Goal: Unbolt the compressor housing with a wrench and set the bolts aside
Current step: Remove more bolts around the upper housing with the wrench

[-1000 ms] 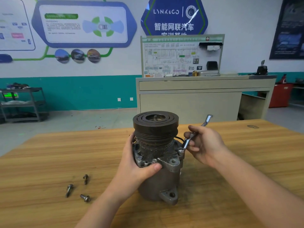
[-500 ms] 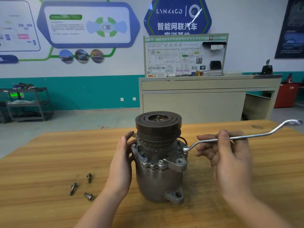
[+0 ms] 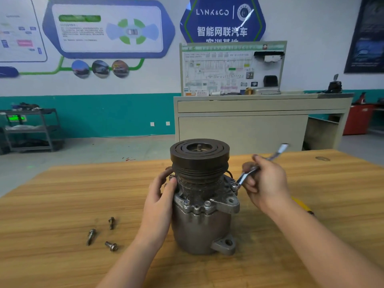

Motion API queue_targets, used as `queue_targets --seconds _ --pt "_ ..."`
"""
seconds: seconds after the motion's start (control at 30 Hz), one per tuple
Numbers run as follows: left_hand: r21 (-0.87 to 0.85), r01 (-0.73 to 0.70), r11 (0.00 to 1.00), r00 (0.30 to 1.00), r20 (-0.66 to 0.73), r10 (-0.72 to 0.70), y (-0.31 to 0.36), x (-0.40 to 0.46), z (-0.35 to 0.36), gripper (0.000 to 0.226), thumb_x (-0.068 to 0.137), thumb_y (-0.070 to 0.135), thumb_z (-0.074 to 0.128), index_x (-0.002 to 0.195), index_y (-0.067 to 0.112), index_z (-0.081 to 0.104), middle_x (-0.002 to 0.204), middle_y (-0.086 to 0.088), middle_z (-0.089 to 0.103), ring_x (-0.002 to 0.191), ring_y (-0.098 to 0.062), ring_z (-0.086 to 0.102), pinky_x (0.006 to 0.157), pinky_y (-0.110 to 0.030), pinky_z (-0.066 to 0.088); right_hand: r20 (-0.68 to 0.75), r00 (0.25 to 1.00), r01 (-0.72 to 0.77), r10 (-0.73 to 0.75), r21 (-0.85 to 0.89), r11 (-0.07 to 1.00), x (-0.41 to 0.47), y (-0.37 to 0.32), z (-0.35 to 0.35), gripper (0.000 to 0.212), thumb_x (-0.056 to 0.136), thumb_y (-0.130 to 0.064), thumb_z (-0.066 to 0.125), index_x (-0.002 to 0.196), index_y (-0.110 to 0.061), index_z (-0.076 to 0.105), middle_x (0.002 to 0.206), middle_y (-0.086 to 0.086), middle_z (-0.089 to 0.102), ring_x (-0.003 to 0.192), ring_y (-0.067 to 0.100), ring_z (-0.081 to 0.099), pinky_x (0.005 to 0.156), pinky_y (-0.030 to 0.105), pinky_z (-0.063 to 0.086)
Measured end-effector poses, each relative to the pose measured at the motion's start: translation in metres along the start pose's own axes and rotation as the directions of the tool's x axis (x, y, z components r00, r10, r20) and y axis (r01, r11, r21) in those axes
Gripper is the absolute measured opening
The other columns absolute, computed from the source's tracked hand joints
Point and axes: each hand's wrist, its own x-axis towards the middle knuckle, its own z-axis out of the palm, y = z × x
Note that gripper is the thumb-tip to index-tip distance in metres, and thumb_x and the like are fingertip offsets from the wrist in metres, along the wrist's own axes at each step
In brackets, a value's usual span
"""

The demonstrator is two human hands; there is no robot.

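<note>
While LYNK&CO sign (image 3: 222, 19) hangs behind, left hand (image 3: 161, 196) steadying compressor (image 3: 200, 204), right hand (image 3: 265, 183) gripping wrench (image 3: 247, 173).

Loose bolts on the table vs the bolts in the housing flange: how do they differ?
The three loose bolts lie on their sides on the table, shanks exposed; the flange bolts stand seated in the compressor, only heads showing. The wrench in the right hand engages one seated bolt; nothing touches the loose ones. Both have similar flanged heads.
</note>
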Motion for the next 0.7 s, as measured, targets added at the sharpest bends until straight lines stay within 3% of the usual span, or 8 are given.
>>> queue_targets --seconds 0.07,0.1,0.17,0.23,0.33,0.43,0.57,0.7 --pt "0.013 0.035 0.999 0.997 0.066 -0.036 -0.001 0.002 0.000 0.019 0.099 0.036 0.046 0.111 0.048 0.056 0.101 0.040 0.064 0.096 0.026 0.053 0.077 -0.001 0.045 0.077 0.974 -0.209 0.215 -0.081 0.975 0.013 -0.001 0.004 0.022 0.103 -0.012 0.033 0.082 -0.013 0.035 0.041 -0.001 0.047 0.027 0.007 0.031 0.024 0.013 0.018" --pt "0.014 0.052 0.999 0.992 0.115 -0.053 -0.001 0.003 -0.001 0.022 0.100 0.039 0.043 0.116 0.048 0.055 0.102 0.041 0.064 0.100 0.024 0.054 0.079 0.000 0.044 0.105 0.956 -0.262 0.274 -0.118 0.958 0.015 -0.003 0.004 0.022 0.103 -0.013 0.034 0.081 -0.013 0.035 0.041 -0.001 0.047 0.028 0.007 0.032 0.024 0.014 0.019" --pt "0.005 0.101 0.995 0.974 0.202 -0.100 -0.003 0.005 -0.002 0.033 0.100 0.044 0.040 0.131 0.043 0.053 0.123 0.024 0.064 0.120 0.003 0.055 0.103 -0.021 0.044 0.136 0.947 -0.277 0.291 -0.116 0.954 0.014 -0.011 0.003 0.022 0.103 -0.016 0.035 0.081 -0.013 0.038 0.045 0.002 0.053 0.030 0.008 0.037 0.025 0.015 0.024" --pt "-0.012 0.142 0.990 0.963 0.235 -0.135 -0.003 0.005 -0.004 0.037 0.101 0.046 0.040 0.135 0.040 0.051 0.132 0.011 0.062 0.127 -0.011 0.053 0.113 -0.043 0.036 0.119 0.972 -0.208 0.203 0.025 0.978 0.010 -0.021 -0.002 0.025 0.103 -0.018 0.036 0.079 -0.013 0.041 0.050 0.006 0.060 0.035 0.010 0.046 0.031 0.015 0.033" --pt "0.019 0.118 0.993 0.968 0.222 -0.119 -0.004 0.006 -0.006 0.038 0.099 0.053 0.039 0.133 0.042 0.052 0.132 0.013 0.062 0.129 -0.008 0.051 0.114 -0.045 0.033 0.051 0.999 -0.012 0.004 0.165 0.986 -0.003 -0.027 -0.014 0.025 0.104 -0.017 0.035 0.082 -0.012 0.044 0.060 0.010 0.068 0.044 0.013 0.058 0.042 0.017 0.046" --pt "0.097 0.042 0.994 0.976 0.210 -0.062 -0.006 0.007 -0.007 0.055 0.089 0.068 0.034 0.135 0.042 0.049 0.135 0.017 0.057 0.131 -0.003 0.046 0.116 -0.044 0.031 0.028 0.986 0.162 -0.167 0.124 0.979 -0.019 -0.020 -0.023 0.019 0.105 -0.017 0.035 0.090 -0.011 0.044 0.065 0.009 0.070 0.051 0.015 0.062 0.048 0.021 0.051" --pt "0.104 0.047 0.993 0.971 0.229 -0.070 -0.009 0.009 -0.008 0.061 0.091 0.071 0.030 0.141 0.038 0.045 0.142 0.014 0.052 0.137 -0.006 0.041 0.118 -0.046 0.027 0.062 0.948 0.308 -0.312 0.067 0.949 -0.038 -0.008 -0.025 0.015 0.103 -0.015 0.036 0.090 -0.013 0.043 0.069 0.009 0.070 0.053 0.018 0.064 0.050 0.024 0.053" --pt "0.139 0.042 0.989 0.976 0.207 -0.071 -0.011 0.011 -0.008 0.074 0.083 0.080 0.030 0.143 0.039 0.043 0.145 0.016 0.048 0.139 -0.003 0.037 0.120 -0.044 0.024 0.118 0.869 0.485 -0.480 -0.019 0.874 -0.050 -0.001 -0.022 0.007 0.096 -0.022 0.044 0.091 -0.017 0.044 0.075 0.012 0.070 0.057 0.022 0.066 0.053 0.027 0.055"
